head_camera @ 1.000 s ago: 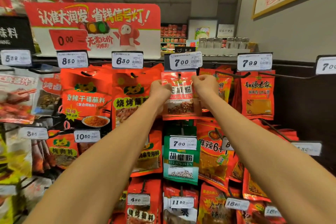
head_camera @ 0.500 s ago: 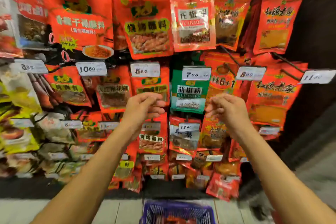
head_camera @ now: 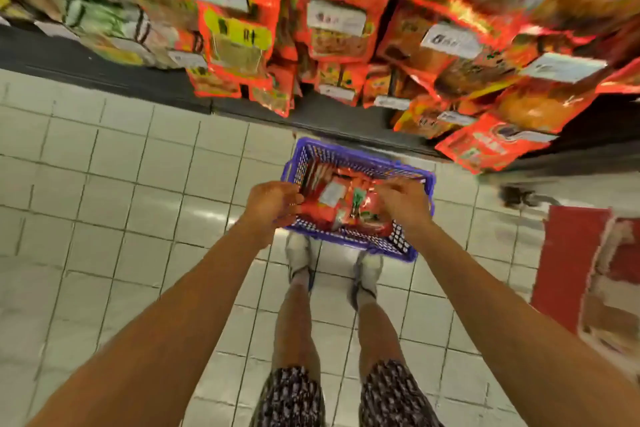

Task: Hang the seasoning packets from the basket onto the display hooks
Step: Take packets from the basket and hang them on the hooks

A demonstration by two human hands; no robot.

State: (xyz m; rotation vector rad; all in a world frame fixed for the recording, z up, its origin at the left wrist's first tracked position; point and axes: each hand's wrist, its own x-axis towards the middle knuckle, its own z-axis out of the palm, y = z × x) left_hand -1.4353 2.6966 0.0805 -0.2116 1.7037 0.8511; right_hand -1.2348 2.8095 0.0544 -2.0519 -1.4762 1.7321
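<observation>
- Below the display hooks point(head_camera: 346, 87), on the tiled floor point(head_camera: 138, 184), a purple basket point(head_camera: 356, 159) holds the seasoning packets point(head_camera: 332, 196).
- Left hand point(head_camera: 273, 206) and right hand point(head_camera: 403, 203), fingers curled, flank the packets; whether either grips one cannot be told.
- Both lie equally near.

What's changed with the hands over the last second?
Both hands let go of the packet hung at the top hook and dropped to the blue basket on the floor. Left hand and right hand now reach among its packets. The display packets stay hanging.
</observation>
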